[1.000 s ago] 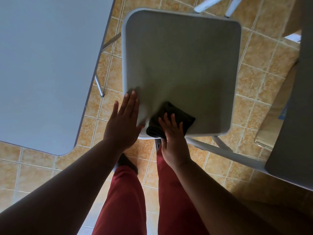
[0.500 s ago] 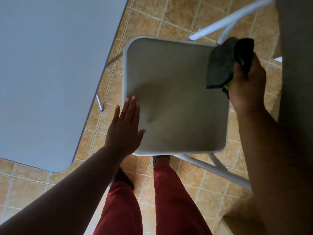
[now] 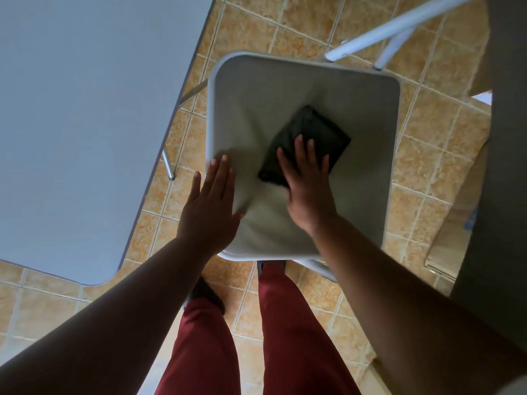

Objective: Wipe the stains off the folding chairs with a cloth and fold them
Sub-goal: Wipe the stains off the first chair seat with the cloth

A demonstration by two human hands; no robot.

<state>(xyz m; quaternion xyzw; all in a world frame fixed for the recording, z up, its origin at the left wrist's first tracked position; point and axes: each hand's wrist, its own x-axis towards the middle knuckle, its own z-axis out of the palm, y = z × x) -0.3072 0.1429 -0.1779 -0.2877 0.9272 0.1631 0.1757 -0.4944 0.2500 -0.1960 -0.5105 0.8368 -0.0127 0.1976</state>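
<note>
1. Near-black folded cloth (image 3: 316, 129), a flat rectangular pad. It lies on the middle of the chair seat, set at a slant to the seat's edges, with its near end covered by the right hand

2. Pale grey, rounded-square plastic seat (image 3: 368, 109) of a folding chair, unfolded and facing up, with a raised rim all round. It stands on the floor between the table top on the left and a dark panel on the right

3. Right hand (image 3: 308, 189): palm down on the cloth, fingers straight and spread, pressing the pad against the seat. Released, grasping nothing

4. Left hand (image 3: 211, 206): flat and palm down, fingers straight and close together, resting on the near left edge of the seat. The thumb lies on the seat and the little finger overhangs the rim. Released, holding nothing

5. White metal tubes (image 3: 399, 21) of the chair frame, slanting away beyond the seat's far right corner

6. Light grey table top (image 3: 85, 124) with a rounded corner, filling the upper left, just beside the seat but apart from it. A thin metal leg (image 3: 168, 163) below it ends on the floor

7. Tan square floor tiles (image 3: 433, 155) with pale grout

8. Dark red trousers (image 3: 293, 337), two legs at the seat's near edge, with a dark shoe (image 3: 205, 292) on the left foot

9. Dark grey panel (image 3: 507, 195) along the right edge, kind not discernible
</note>
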